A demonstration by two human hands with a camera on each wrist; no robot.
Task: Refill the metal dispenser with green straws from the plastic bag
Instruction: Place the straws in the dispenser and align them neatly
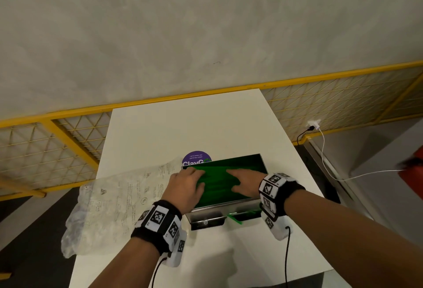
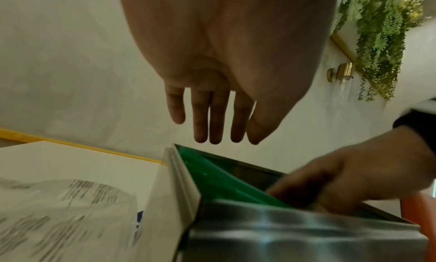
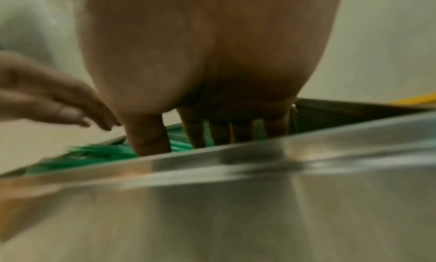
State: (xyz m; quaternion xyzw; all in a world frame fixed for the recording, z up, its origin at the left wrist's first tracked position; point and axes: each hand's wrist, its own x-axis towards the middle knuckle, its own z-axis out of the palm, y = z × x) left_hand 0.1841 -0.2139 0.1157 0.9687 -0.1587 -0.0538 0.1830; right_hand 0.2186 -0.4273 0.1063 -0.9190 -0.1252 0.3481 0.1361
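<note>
The metal dispenser [image 1: 206, 218] stands on the white table [image 1: 187, 127], its top open and filled with green straws [image 1: 217, 187]. My left hand [image 1: 196, 179] lies with straight fingers over the straws' left end; in the left wrist view this hand [image 2: 219, 135] hovers just above the dispenser's rim [image 2: 283, 238]. My right hand [image 1: 238, 180] presses flat on the straws' right half, and its fingers [image 3: 151, 135] dip into the straws [image 3: 94, 154] behind the steel front wall [image 3: 235, 200]. One straw [image 1: 234, 217] pokes from the front tray. The plastic bag [image 1: 114, 205] lies crumpled at the left.
A purple round sticker [image 1: 196, 159] sits on the table behind the dispenser. A yellow mesh fence [image 1: 57, 148] runs behind the table. A white cable [image 1: 329, 168] hangs from a wall plug at the right. The bag overhangs the table's left edge.
</note>
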